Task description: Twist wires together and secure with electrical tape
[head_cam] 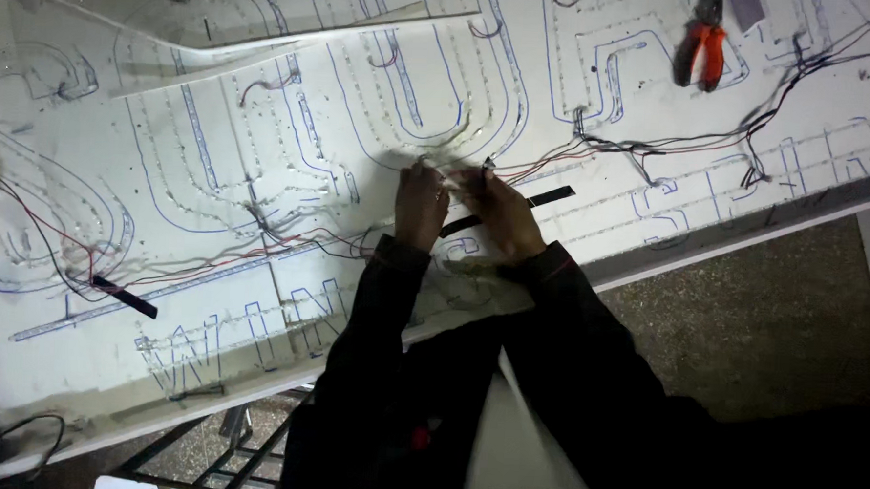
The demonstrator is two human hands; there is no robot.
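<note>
Left hand (422, 203) and right hand (500, 213) both pinched on thin wires (546, 166) above white sign panel (750, 190).

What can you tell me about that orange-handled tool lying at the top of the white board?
The pliers have two orange handles and dark metal jaws. They lie flat near the far edge of the white board, handles slightly spread and pointing toward the person. Thin wires run just beside them. Neither hand touches them; both work lower down at mid-board.

1. Both arms wear long, dark, near-black sleeves that reach the wrists.
2. Each cuff shows a thin reddish edge.
3. The left hand (421, 203) and right hand (503, 213) are bare, without gloves.
4. A small red spot shows on the dark clothing below.
</note>
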